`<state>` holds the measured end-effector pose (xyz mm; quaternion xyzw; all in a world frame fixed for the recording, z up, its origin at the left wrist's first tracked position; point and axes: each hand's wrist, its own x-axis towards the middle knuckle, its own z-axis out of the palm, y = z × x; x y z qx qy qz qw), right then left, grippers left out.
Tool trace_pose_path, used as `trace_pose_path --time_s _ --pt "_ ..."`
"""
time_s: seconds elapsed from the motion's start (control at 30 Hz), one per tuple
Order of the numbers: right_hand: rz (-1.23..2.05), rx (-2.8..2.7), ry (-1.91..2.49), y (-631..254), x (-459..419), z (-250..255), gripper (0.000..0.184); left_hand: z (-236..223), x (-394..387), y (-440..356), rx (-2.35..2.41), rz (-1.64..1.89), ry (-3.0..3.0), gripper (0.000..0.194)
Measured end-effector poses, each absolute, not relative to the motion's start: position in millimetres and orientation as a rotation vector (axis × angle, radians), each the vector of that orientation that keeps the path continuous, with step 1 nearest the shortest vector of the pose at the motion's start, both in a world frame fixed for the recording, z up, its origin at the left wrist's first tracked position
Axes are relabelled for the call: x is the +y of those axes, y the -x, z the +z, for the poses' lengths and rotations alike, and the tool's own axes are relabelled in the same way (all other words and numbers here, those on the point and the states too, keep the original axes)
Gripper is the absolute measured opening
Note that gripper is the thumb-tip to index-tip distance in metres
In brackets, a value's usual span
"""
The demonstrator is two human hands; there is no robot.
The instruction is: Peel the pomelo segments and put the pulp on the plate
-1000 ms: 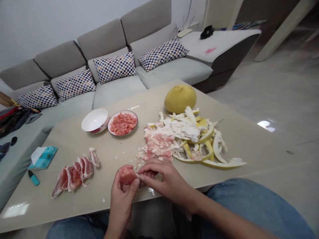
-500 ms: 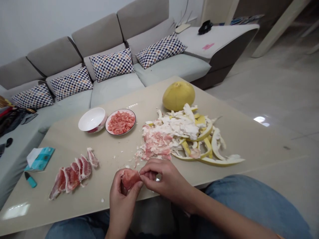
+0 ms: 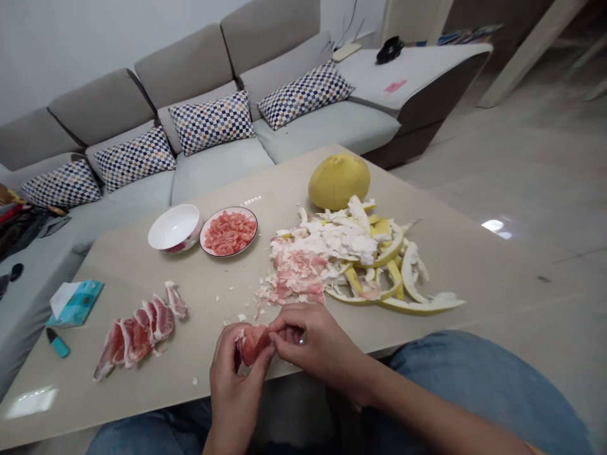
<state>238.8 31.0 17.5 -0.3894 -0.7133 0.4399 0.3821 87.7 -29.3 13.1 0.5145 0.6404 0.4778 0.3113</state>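
A red pomelo segment [image 3: 252, 345] is held near the table's front edge. My left hand [image 3: 233, 380] wraps round it from the left, thumb along its near side. The fingertips of my right hand [image 3: 315, 341] are pinched at the segment's right end; whatever thin skin lies between them is too small to make out. To the left, several unpeeled pomelo segments [image 3: 137, 335] stand in a row with pale membrane on them. Beyond my hands, a plate [image 3: 203, 248] carries loose red pulp [image 3: 230, 232]. Torn pink and white membranes [image 3: 298, 272] lie just past my right hand.
A white bowl [image 3: 174, 229] stands left of the plate. Yellow-green rind strips [image 3: 422, 307] and white pith are heaped at the right, before a whole pomelo [image 3: 339, 182]. At the left lie a tissue pack [image 3: 85, 302] and a teal capped item [image 3: 59, 344]. A sofa [image 3: 213, 169] stands behind.
The segment has turned slightly in my left hand and shifted a little to the right. My right fingertips stay pinched at its end. The things on the table have not moved.
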Motion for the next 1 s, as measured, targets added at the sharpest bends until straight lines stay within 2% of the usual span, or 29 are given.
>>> trace_pose_path --time_s 0.4,0.57,0.73,0.87,1.0 --pt "1.327 -1.637 1.255 -230 25 18 0.012 9 -25 -86 1.539 1.246 -0.94 0.033" --pt "1.493 -1.53 1.245 -235 34 19 0.009 12 -27 -73 1.31 1.19 -0.738 0.041" --pt "1.604 -1.394 1.15 -247 45 24 0.003 18 -28 -52 1.055 1.315 -0.589 0.039" --pt "1.698 -1.49 1.014 -241 37 26 0.009 19 -26 -51 1.07 1.298 -0.568 0.04" --pt "1.538 -1.598 1.028 -235 33 21 0.022 16 -26 -60 1.082 1.279 -0.566 0.05"
